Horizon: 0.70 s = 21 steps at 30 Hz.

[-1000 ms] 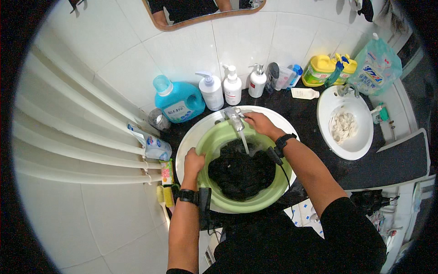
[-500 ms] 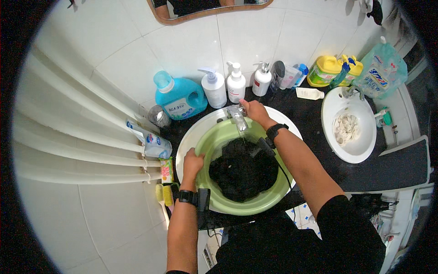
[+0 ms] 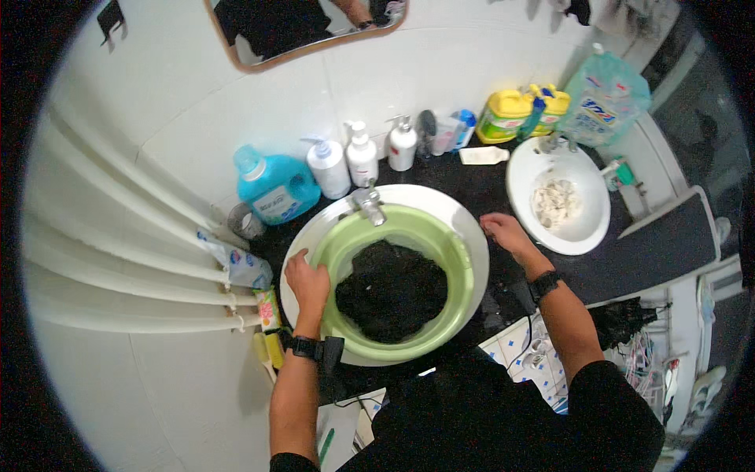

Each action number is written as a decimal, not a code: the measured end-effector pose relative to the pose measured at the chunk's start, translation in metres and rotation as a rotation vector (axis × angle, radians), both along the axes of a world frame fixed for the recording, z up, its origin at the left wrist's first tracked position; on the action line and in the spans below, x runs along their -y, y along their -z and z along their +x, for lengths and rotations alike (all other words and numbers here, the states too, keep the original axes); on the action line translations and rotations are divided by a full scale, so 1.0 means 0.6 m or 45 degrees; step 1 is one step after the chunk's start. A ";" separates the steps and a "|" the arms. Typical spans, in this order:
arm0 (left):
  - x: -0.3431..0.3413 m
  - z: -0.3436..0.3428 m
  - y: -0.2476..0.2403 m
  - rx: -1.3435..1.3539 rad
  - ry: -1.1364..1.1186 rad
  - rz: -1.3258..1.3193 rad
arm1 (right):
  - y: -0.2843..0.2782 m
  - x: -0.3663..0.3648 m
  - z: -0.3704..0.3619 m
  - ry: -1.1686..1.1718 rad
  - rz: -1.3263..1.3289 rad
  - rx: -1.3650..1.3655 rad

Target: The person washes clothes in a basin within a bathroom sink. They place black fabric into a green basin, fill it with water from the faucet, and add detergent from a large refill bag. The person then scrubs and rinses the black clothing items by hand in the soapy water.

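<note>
A light green plastic basin (image 3: pixel 461 315) sits in the white oval sink (image 3: pixel 476 252). Dark, wet cloth (image 3: pixel 392 291) lies in the water inside it. My left hand (image 3: pixel 307 281) grips the basin's left rim, its fingers partly hidden. My right hand (image 3: pixel 509 235) is over the sink's right edge, beside the basin and apart from it. Its fingers are loosely bent, with nothing visible in them. The chrome faucet (image 3: pixel 368 206) reaches over the basin's far rim, and no stream shows below its spout.
A blue detergent jug (image 3: pixel 277 189) and white pump bottles (image 3: pixel 329 169) line the wall. At right stands a smaller white washbasin (image 3: pixel 583 236) holding pale cloth (image 3: pixel 557 203). Yellow jugs (image 3: pixel 503 116) and a teal refill pouch (image 3: pixel 602 98) are behind it. A pale curtain (image 3: pixel 141 259) hangs at left.
My right hand has left the faucet handle and moved right, toward the sink's edge. The water stream is no longer visible. My left hand stays on the rim; the whole view has shifted.
</note>
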State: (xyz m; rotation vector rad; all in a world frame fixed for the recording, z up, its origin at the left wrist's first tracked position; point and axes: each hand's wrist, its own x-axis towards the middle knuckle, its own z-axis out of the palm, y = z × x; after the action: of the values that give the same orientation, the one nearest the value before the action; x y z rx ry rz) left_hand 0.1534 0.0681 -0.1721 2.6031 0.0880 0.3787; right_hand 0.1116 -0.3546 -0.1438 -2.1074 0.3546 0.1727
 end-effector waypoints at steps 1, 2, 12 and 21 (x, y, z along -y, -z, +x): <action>0.012 0.007 -0.009 0.222 0.191 -0.062 | -0.010 0.019 -0.033 0.128 0.097 -0.064; 0.038 0.016 -0.033 0.242 0.210 -0.073 | -0.022 0.036 -0.058 0.250 0.198 -0.119; 0.456 -0.061 -0.200 -0.766 0.629 -1.465 | -0.076 0.118 -0.177 0.307 0.310 0.424; 0.842 -0.203 -0.222 -1.459 0.556 -2.358 | -0.128 0.251 -0.314 0.499 1.022 0.473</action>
State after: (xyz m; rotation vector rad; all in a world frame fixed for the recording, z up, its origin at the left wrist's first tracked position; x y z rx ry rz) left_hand 0.0318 -0.4370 -0.0389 0.6496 0.1406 -0.9506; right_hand -0.0770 -0.5051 -0.0667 -1.2133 0.3836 -0.2702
